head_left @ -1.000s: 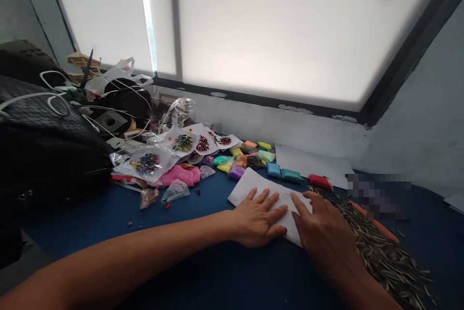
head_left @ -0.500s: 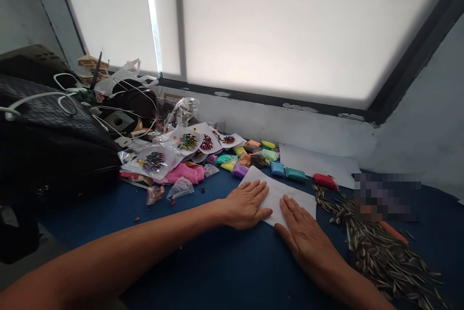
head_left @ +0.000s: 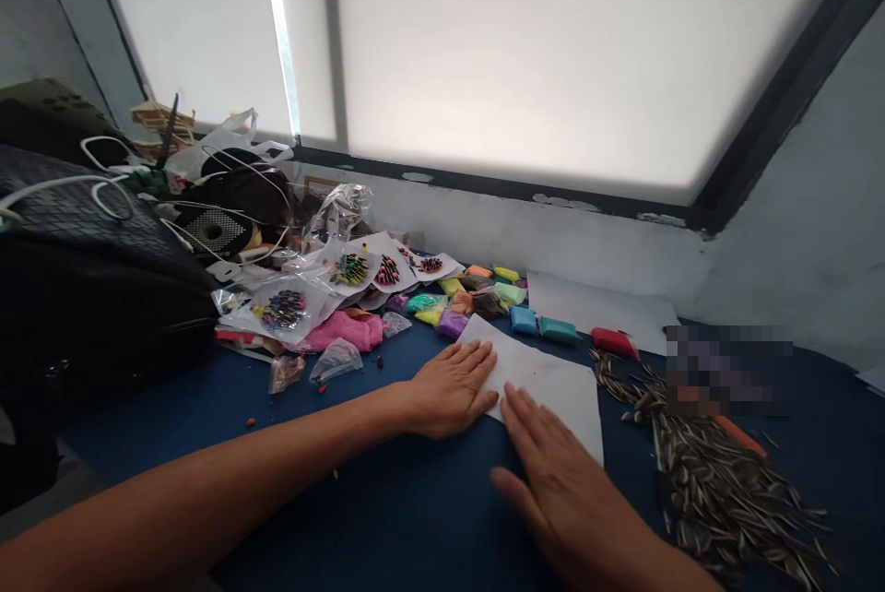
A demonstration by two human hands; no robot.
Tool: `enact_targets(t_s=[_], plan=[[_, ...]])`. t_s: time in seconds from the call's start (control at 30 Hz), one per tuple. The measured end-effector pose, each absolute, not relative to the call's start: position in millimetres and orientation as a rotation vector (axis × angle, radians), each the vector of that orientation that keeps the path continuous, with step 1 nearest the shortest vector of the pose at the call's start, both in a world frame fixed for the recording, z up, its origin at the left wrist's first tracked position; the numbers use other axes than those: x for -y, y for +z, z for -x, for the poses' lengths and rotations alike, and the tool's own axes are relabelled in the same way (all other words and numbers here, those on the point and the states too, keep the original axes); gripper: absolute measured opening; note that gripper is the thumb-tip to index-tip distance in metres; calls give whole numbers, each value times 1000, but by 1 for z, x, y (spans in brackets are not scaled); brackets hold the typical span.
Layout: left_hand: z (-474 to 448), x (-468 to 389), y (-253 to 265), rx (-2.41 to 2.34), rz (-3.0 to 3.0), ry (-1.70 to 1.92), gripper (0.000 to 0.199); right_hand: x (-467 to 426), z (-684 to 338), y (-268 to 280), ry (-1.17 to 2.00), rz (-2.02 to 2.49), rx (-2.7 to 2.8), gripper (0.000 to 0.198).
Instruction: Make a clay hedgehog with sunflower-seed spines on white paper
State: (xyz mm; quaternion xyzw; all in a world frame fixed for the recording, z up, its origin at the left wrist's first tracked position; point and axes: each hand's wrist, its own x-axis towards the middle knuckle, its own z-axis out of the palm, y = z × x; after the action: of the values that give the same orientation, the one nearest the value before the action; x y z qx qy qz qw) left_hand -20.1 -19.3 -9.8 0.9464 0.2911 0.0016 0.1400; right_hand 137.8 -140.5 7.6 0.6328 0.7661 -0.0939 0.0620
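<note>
A white sheet of paper [head_left: 553, 378] lies on the dark blue tabletop [head_left: 415, 509] in front of me. My left hand [head_left: 449, 389] rests flat on the paper's left part, fingers stretched out. Over the near edge of the sheet is my right hand [head_left: 553, 463], its fingers straight and the thumb apart; it is slightly blurred, and I cannot tell whether it touches the paper. Neither hand grips anything. Behind the paper are small packets of coloured clay, among them a purple one [head_left: 453, 325], a blue one [head_left: 524, 321] and a teal one [head_left: 558, 330].
Striped sunflower seeds [head_left: 733, 491] are heaped at the right, beside a red packet [head_left: 615, 342]. Another white sheet [head_left: 601, 304] lies by the wall. Papers with seed shapes [head_left: 283, 308], a pink cloth [head_left: 344, 331] and a black bag [head_left: 103, 297] crowd the left.
My right hand has slid toward me and left, off the middle of the sheet, uncovering more paper. My left hand stays on the paper. The view has shifted slightly.
</note>
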Motion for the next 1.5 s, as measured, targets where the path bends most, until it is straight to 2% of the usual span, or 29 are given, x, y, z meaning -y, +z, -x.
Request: enact_targets(t_s=[0.17,0.37,0.5,0.63,0.73,0.83,1.13,1.3,1.37,1.43,1.5], plan=[[22,19,-6,-829,-2713,-14,65,155,-131,9,-443,-1872,-2225,74],[25,15,-5,-746,-2762,18,57,158,-148,4,-337,-1905,-2236,70],[25,19,0,-510,-2964,193,30,149,-152,9,-71,-1789,-2358,54],[26,31,8,-412,-3012,164,25,145,-160,5,395,-1515,-2529,64],[27,37,12,-384,-3024,157,20,149,-166,-6,860,-1432,-2628,60],[26,39,13,-364,-3069,127,17,152,-168,-10,1033,-1483,-2655,55],[25,36,15,-496,-3209,144,15,146,-162,7,1032,-1708,-2626,33],[29,28,21,-494,-3115,653,19,143,-176,17,1161,-1665,-2775,36],[33,25,27,-436,-2980,905,22,144,-185,26,993,-1755,-2839,36],[38,23,37,-433,-2793,1066,26,147,-192,36,727,-2034,-2868,33],[42,23,49,-503,-2577,1114,27,150,-197,46,292,-2361,-2786,35]])
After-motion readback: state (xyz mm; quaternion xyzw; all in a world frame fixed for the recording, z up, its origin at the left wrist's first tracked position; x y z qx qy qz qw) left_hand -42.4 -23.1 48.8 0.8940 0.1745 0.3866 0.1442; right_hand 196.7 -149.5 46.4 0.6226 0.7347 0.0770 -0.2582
